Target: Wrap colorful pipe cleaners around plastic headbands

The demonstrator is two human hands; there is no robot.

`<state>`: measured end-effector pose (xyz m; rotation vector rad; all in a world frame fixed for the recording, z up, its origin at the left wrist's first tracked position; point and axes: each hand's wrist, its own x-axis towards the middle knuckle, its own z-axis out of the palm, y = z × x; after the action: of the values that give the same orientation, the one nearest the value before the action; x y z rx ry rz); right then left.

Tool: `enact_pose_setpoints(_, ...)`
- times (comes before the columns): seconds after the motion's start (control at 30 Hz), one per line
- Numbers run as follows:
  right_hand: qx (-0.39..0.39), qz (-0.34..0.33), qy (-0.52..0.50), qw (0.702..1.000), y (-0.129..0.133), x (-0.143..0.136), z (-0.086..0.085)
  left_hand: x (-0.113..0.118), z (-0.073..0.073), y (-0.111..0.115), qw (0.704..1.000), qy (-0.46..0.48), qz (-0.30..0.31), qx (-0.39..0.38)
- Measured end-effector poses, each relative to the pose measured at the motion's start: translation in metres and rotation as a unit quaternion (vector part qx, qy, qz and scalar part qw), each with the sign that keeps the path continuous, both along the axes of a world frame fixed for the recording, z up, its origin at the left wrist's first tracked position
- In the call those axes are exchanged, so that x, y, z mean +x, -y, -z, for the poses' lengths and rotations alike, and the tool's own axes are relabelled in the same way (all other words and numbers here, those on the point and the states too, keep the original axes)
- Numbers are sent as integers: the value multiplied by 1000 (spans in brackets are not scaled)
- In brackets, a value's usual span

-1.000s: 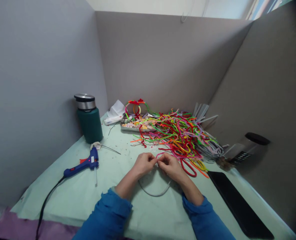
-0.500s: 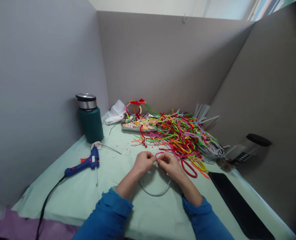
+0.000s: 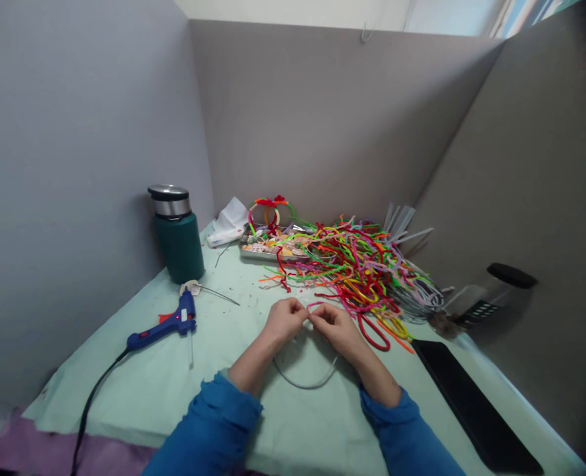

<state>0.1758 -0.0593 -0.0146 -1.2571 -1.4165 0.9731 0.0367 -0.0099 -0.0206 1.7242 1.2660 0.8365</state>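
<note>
My left hand (image 3: 286, 320) and my right hand (image 3: 334, 326) meet fingertip to fingertip over the front middle of the table, both closed in a pinch. A thin pink pipe cleaner (image 3: 315, 304) shows at the right fingertips. Below my hands curves a thin grey wire hoop (image 3: 305, 387); its sides pass out of sight under my wrists, and its upper part is hidden by my fingers. The left fingers appear to grip the hoop where the pink strand meets it, though the exact contact is too small to see.
Right of my hands spreads a tangled heap of coloured pipe cleaners (image 3: 357, 258). Behind it lies a metal tray (image 3: 253, 255) of small pieces. At left are a blue glue gun (image 3: 174, 322) and a green bottle (image 3: 178, 244). A black flat slab (image 3: 471, 403) lies at right.
</note>
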Motion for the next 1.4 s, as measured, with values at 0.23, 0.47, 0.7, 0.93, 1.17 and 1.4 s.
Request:
enact_pose_setpoints(0.23, -11, 18, -11, 1000, -3, 1, 4, -1, -4, 5, 1000, -3, 8, 12)
enact_pose_setpoints(0.47, -36, 30, -43, 998, -1, 6, -4, -3, -9, 10, 985, -7, 83, 152)
enact_pose_setpoints(0.7, -37, 34, -53, 997, 0, 6, -1, -2, -8, 10, 974, -28, 66, 213)
enact_pose_setpoints(0.93, -27, 31, -53, 998, 1, 7, -1, -4, -14, 11, 978, -46, 69, 193)
enact_pose_setpoints(1.17, -25, 25, -54, 998, 2, 7, -3, -3, -13, 10, 978, -61, 96, 176)
enact_pose_setpoints(1.4, -29, 11, -64, 997, 1, 8, 0, -4, -12, 9, 986, -43, 91, 135)
